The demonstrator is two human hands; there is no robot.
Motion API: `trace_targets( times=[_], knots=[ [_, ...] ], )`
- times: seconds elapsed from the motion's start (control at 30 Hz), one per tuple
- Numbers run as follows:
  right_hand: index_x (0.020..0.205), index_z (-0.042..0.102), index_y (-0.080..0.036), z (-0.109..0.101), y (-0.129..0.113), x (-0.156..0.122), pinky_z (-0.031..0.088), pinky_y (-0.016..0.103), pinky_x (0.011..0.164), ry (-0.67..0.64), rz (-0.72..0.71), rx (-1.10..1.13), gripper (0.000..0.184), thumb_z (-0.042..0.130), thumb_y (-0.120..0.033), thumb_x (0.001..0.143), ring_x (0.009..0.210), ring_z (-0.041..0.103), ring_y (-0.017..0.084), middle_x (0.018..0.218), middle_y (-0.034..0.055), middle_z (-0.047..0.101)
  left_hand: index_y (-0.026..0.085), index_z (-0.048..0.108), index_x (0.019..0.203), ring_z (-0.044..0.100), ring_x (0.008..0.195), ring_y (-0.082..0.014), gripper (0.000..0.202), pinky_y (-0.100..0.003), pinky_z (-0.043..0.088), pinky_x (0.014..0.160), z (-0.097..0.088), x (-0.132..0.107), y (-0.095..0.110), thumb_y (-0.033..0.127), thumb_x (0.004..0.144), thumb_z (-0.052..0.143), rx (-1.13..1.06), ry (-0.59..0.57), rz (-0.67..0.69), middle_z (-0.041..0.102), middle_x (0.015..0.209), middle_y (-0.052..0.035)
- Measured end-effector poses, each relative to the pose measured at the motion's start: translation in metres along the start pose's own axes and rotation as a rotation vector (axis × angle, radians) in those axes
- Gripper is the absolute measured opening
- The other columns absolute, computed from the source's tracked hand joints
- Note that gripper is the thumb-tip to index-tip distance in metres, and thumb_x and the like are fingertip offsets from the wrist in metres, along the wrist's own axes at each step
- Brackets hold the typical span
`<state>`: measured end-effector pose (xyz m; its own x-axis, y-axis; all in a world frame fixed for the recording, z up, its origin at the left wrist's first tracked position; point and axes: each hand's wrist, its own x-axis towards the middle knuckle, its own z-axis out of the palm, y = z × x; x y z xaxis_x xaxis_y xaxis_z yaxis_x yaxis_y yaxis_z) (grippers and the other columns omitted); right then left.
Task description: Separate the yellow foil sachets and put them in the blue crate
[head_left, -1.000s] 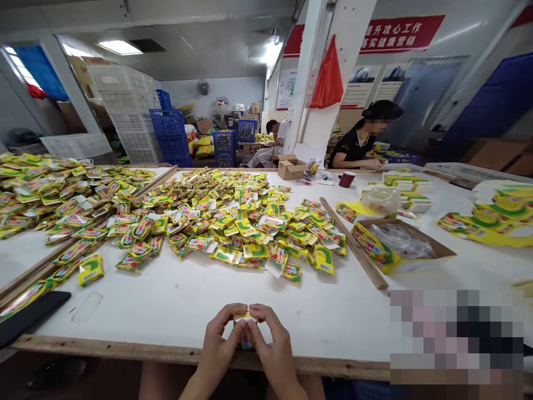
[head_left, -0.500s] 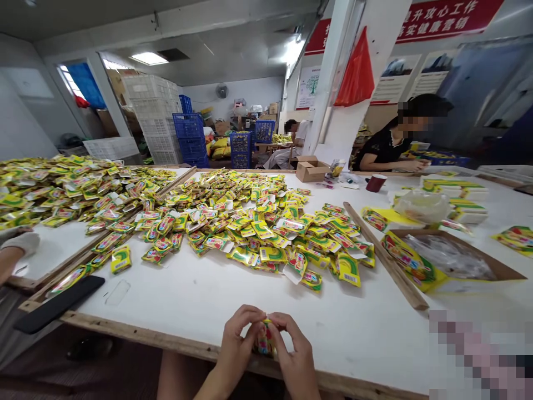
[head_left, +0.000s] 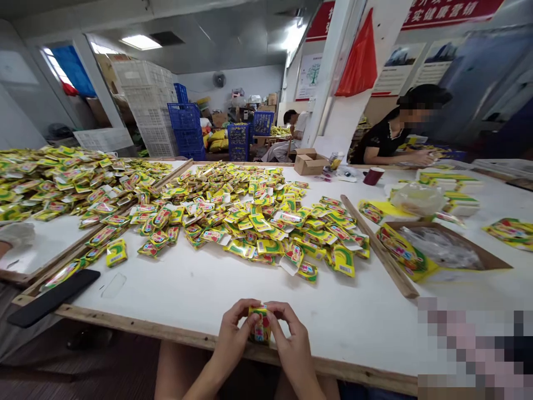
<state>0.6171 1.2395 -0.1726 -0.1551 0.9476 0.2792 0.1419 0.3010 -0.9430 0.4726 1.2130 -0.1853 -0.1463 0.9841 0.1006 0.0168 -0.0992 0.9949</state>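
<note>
At the near edge of the white table [head_left: 200, 300], my left hand [head_left: 234, 335] and my right hand [head_left: 291, 340] together pinch one small yellow and red carton [head_left: 259, 324]. Fingers of both hands are closed on its top corners, and it stands upright between them. A wide heap of flat yellow cartons [head_left: 250, 216] lies on the table beyond my hands, out of touch.
A wooden slat [head_left: 378, 247] runs to the right of the heap, beside an open cardboard box [head_left: 445, 250]. A black phone [head_left: 52, 297] lies at the left edge. A second heap [head_left: 62, 178] covers the left table. Two people sit at the far side. Crates are stacked behind.
The view has swung slightly left and down. My hands have turned the small carton upright and closed in on its top.
</note>
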Motion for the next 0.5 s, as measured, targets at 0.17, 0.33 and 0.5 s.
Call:
trace_targets(
  times=[0.17,0.33,0.5],
  knots=[
    [0.086,0.066,-0.020,-0.004,0.005,0.002,0.052,0.028,0.079,-0.037,-0.015,0.021,0.018,0.058,-0.036,0.090,0.088,0.065,0.021,0.092,0.0056,0.069,0.020,0.070,0.097,0.064,0.092,-0.0209,0.018,-0.030,0.050,0.082,-0.002,0.002,0.001,0.032,0.086,0.061,0.014,-0.033,0.004,0.071,0.094,-0.0055],
    [0.084,0.065,-0.020,-0.006,0.008,0.001,0.053,0.030,0.080,-0.057,-0.004,0.006,0.018,0.059,-0.036,0.089,0.088,0.065,0.022,0.089,0.0057,0.069,0.021,0.072,0.096,0.064,0.092,-0.0211,0.019,-0.030,0.050,0.082,-0.003,0.003,0.001,0.032,0.086,0.060,0.023,-0.041,0.033,0.070,0.095,-0.0054],
    [0.093,0.067,-0.021,0.001,0.012,-0.004,0.056,0.029,0.073,-0.018,0.001,-0.029,0.022,0.057,-0.040,0.089,0.082,0.068,0.022,0.089,0.0060,0.070,0.021,0.070,0.101,0.064,0.092,-0.0212,0.021,-0.031,0.051,0.083,0.000,0.000,0.003,0.033,0.087,0.059,0.018,-0.069,0.008,0.070,0.095,-0.0061]
  ],
)
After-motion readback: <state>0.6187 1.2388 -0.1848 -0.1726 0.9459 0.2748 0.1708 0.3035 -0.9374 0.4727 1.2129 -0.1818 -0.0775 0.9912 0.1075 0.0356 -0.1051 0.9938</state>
